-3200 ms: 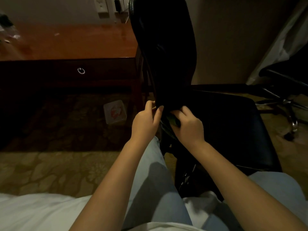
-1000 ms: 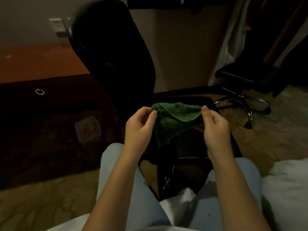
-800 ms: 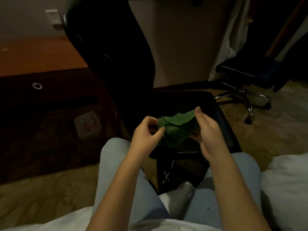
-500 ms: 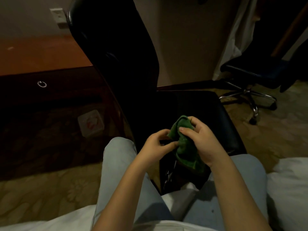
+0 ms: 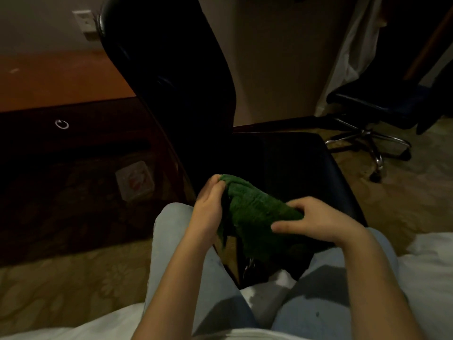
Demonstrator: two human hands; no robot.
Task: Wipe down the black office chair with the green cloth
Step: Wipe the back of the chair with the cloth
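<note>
The black office chair (image 5: pixel 294 163) stands right in front of me, seat toward me and tall backrest rising at centre left. A green cloth (image 5: pixel 255 214) is stretched over the seat's near edge between my hands. My left hand (image 5: pixel 209 204) grips its upper left end with curled fingers. My right hand (image 5: pixel 318 222) holds the cloth's right side, thumb on top and fingers curled over it. The lower part of the cloth hangs down in shadow.
A wooden desk (image 5: pixel 56 77) with a ring-pull drawer stands at the left. A second office chair (image 5: pixel 372 111) on a chrome base is at the far right. A square plastic lid (image 5: pixel 134 180) lies on the patterned carpet. White bedding (image 5: pixel 431 266) is beside my knees.
The cloth was bunched between my hands half a second ago; now it is spread wider, my left hand at its upper end and my right hand moved right and lower.
</note>
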